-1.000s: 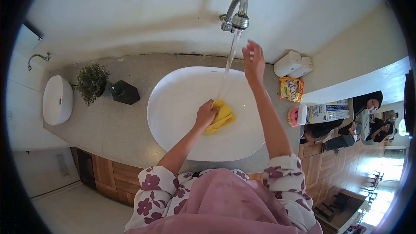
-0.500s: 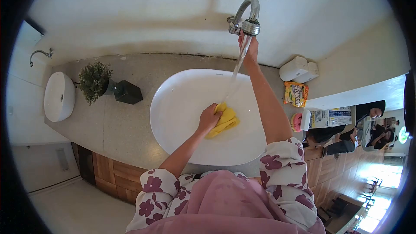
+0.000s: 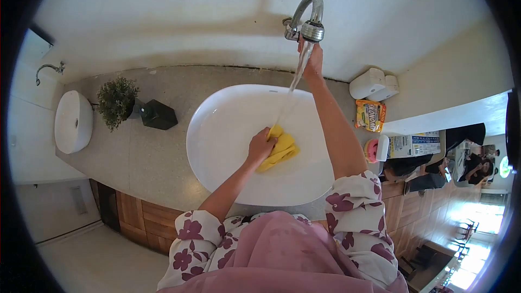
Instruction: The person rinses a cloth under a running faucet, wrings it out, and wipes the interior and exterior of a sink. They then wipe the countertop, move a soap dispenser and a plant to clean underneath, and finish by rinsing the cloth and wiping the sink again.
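Note:
A yellow cloth [image 3: 284,151] lies bunched on the floor of the white oval basin [image 3: 217,125]. Wrapped round its upper left part are the fingers of my left hand [image 3: 262,145]. My right hand [image 3: 312,61] reaches up to the chrome faucet [image 3: 312,16] and grips it low, just behind the spout; the faucet and the water partly cover its fingers. From the spout a stream of water [image 3: 297,78] falls slantwise into the basin towards the cloth.
Left on the counter are a dark green box [image 3: 159,115], a potted plant [image 3: 118,100] and a second basin [image 3: 74,122]. To the right are white containers [image 3: 369,84], an orange-yellow packet [image 3: 370,115] and a pink sponge [image 3: 372,151]. People sit far right.
The stream looks thinner and more twisted lower down than before. Both hands keep nearly the same places, on the cloth and at the faucet. The view has shifted slightly.

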Available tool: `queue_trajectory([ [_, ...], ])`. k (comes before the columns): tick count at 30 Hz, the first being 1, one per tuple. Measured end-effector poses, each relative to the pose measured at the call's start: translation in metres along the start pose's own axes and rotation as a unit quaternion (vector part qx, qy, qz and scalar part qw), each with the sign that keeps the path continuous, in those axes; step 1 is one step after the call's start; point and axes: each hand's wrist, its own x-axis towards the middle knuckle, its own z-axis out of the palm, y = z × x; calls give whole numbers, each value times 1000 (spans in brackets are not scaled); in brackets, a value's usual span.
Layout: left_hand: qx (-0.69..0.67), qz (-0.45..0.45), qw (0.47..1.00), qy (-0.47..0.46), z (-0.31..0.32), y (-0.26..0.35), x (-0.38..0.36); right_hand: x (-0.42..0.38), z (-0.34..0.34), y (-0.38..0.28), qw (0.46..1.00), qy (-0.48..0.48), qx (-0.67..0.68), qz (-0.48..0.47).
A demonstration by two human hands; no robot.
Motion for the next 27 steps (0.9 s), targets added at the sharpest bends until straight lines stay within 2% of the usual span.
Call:
queue_trajectory([
  [2, 11, -11, 1000, -5, -1, 0, 1, -2, -2, 0, 999, 1, 1, -38],
  [6, 3, -47, 999, -23, -3, 4, 0, -4, -4, -10, 1000, -4, -9, -4],
  [9, -8, -50, 999, -20, 0, 0, 1, -9, -8, -18, 999, -5, -36, -27],
  [11, -10, -43, 999, -15, 2, -5, 3, -6, -6, -16, 1000, 0, -21, 5],
  [14, -7, -41, 999, -12, 1, -3, 2, -1, -2, -1, 1000, 0, -16, -17],
  [22, -13, -47, 999, -22, -2, 1, 1, 2, 0, 4, 1000, 8, -7, -16],
  [24, 9, -23, 1000, -9, 1, -3, 3, 1, 0, 3, 1000, 6, -3, -16],
  [27, -8, -42, 999, -19, 2, -6, 4, 4, 1, 5, 1000, 6, -17, 0],
])
